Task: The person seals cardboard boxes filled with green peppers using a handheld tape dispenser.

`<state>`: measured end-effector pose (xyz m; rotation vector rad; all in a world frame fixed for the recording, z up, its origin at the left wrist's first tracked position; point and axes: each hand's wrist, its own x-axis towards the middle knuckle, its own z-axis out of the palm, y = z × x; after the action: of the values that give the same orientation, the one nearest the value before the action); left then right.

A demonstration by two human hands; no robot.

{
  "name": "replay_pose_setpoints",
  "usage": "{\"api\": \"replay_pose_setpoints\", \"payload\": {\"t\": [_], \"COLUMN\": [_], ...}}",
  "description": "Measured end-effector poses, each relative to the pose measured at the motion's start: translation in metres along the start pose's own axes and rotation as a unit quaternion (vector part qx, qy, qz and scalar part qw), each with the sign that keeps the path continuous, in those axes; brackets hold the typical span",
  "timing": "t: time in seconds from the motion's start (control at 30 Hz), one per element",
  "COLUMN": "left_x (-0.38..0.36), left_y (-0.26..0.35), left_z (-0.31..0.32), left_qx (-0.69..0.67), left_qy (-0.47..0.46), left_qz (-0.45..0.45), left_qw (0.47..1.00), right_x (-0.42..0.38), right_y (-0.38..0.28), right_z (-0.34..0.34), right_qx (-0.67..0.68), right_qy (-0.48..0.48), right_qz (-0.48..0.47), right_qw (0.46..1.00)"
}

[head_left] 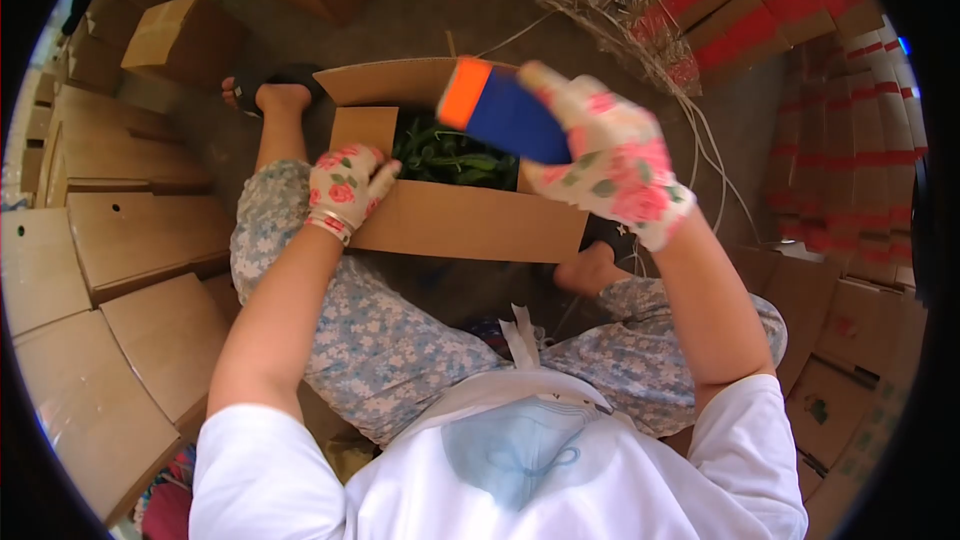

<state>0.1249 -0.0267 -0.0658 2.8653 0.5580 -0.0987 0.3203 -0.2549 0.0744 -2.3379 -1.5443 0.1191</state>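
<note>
Firmly, my right hand (610, 165) clamps the light, rigid tape dispenser (503, 112) mid-body, my left hand (345, 188) pinching the cardboard box (470, 223) flap's stiff edge.

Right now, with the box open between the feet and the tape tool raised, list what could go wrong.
1. The left hand pinches only the near wall of the cardboard box; pressure from the blue and orange tool in the right hand might tip or slide it.
2. The green leaves sit high and could get trapped under a flap.
3. Loose string beside the box may snag.
</note>
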Motion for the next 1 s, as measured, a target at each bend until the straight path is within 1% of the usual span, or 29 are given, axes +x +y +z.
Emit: {"api": "replay_pose_setpoints", "payload": {"t": [0.03,0.07,0.1,0.13,0.17,0.2,0.27,0.33,0.37,0.4,0.43,0.47,0.5,0.53,0.57,0.6,0.63,0.67,0.7,0.73,0.77,0.8,0.83,0.87,0.9,0.93,0.97,1.0], "left_x": [-0.006,-0.008,-0.007,-0.004,0.001,0.000,0.000,0.003,0.007,0.012,0.022,0.029,0.037,0.040,0.038,0.038,0.037,0.036,0.035,0.036,0.037,0.038,0.036,0.034,0.028,0.025,0.022,0.019], "left_y": [0.003,0.002,-0.002,-0.004,-0.004,0.000,0.017,0.040,0.053,0.058,0.055,0.054,0.052,0.052,0.050,0.050,0.051,0.052,0.054,0.056,0.056,0.049,0.036,0.030,0.045,0.043,0.039,0.038], "left_z": [0.010,0.026,0.043,0.051,0.040,0.031,0.014,0.007,0.009,0.010,0.015,0.017,0.020,0.019,0.025,0.024,0.022,0.021,0.020,0.019,0.017,0.030,0.056,0.071,0.029,0.034,0.040,0.046], "left_qx": [0.053,0.049,-0.012,-0.070,-0.157,-0.159,-0.154,-0.150,-0.151,-0.152,-0.128,-0.137,-0.132,-0.125,-0.135,-0.136,-0.139,-0.143,-0.145,-0.150,-0.153,-0.156,-0.177,-0.194,-0.368,-0.365,-0.348,-0.324], "left_qy": [0.098,0.098,0.189,0.273,0.038,0.043,0.006,-0.022,0.022,0.074,0.078,0.083,0.057,0.023,0.022,0.022,0.006,-0.011,-0.011,-0.005,0.002,0.004,0.081,0.157,0.147,0.147,0.274,0.393], "left_qz": [-0.050,-0.054,-0.153,-0.246,-0.390,-0.390,-0.338,-0.331,-0.292,-0.255,-0.255,-0.257,-0.268,-0.280,-0.282,-0.282,-0.295,-0.308,-0.307,-0.316,-0.323,-0.322,-0.286,-0.248,-0.354,-0.358,-0.280,-0.196], "left_qw": [0.993,0.993,0.970,0.927,0.907,0.906,0.929,0.932,0.944,0.952,0.955,0.953,0.953,0.952,0.950,0.949,0.945,0.941,0.940,0.937,0.934,0.934,0.938,0.936,0.847,0.847,0.851,0.838], "right_x": [-0.006,-0.013,-0.024,-0.040,-0.055,-0.068,-0.078,-0.088,-0.090,-0.088,-0.084,-0.077,-0.066,-0.047,-0.026,-0.003,0.021,0.039,0.055,0.064,0.052,0.039,0.024,0.004,-0.011,-0.022,-0.027,-0.027], "right_y": [-0.004,-0.007,-0.012,-0.019,-0.020,-0.019,-0.020,0.002,0.001,0.005,0.006,0.004,0.005,0.020,0.017,0.037,0.061,0.068,0.086,0.099,0.114,0.123,0.093,0.060,0.050,0.043,0.040,0.040], "right_z": [-0.006,-0.010,-0.007,0.002,0.017,0.038,0.047,0.060,0.048,0.045,0.039,0.032,0.016,0.009,-0.005,-0.014,-0.022,-0.033,-0.036,-0.033,-0.003,0.021,0.024,0.028,0.027,0.029,0.030,0.030], "right_qx": [0.040,0.079,0.124,0.170,0.165,0.110,0.079,0.055,0.059,0.051,0.069,0.086,0.067,0.100,0.156,0.341,0.290,0.401,0.437,0.466,0.213,-0.072,0.112,0.285,0.281,0.293,0.304,0.306], "right_qy": [0.070,0.144,0.120,0.096,0.043,-0.030,-0.010,0.056,0.031,0.028,0.006,-0.016,-0.020,0.055,0.098,0.135,0.179,0.115,0.027,-0.062,-0.128,-0.179,-0.193,-0.190,-0.195,-0.138,-0.076,-0.077], "right_qz": [0.005,0.006,0.015,0.028,0.018,0.053,0.080,0.063,0.102,0.097,0.074,0.051,0.039,-0.005,0.049,0.063,0.053,0.153,0.213,0.269,0.050,-0.175,0.062,0.296,0.293,0.273,0.255,0.258], "right_qw": [0.997,0.986,0.985,0.980,0.985,0.992,0.994,0.995,0.993,0.994,0.995,0.995,0.997,0.993,0.982,0.928,0.939,0.896,0.874,0.841,0.967,0.966,0.973,0.892,0.893,0.906,0.915,0.913]}}
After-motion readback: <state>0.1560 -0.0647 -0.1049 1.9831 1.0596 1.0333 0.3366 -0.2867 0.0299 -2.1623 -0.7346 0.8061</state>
